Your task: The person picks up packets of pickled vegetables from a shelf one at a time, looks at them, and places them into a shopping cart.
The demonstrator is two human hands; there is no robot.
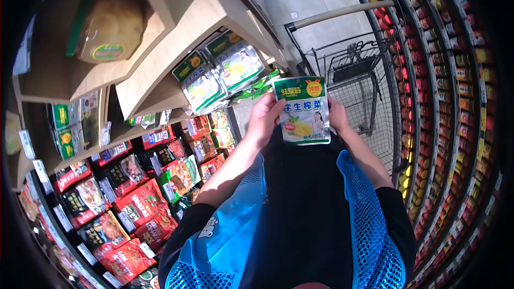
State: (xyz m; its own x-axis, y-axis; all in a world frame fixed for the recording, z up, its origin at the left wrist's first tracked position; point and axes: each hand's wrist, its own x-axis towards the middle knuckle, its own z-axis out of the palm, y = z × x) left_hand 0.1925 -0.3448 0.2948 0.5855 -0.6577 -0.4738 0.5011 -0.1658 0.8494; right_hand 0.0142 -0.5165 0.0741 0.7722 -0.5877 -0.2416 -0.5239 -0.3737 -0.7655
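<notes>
- Wooden shelves (160, 32) on the left carry red snack packets (139, 203) and green-topped pouches (235, 64).
- Left hand (263, 118), forearm raised, grips the left edge of a green-and-white foil packet (303, 111) held at chest height.
- Right hand (338, 113) clasps its right edge.
- Wire shopping trolley (358, 80) stands behind.

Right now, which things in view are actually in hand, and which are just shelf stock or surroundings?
In hand:
- green and white snack packet, held upright
- left hand gripping its left edge
- right hand on its right edge

Just around:
- matching green packets on the wooden shelf
- red packets on lower shelves
- shopping cart
- rows of jars opposite
</notes>
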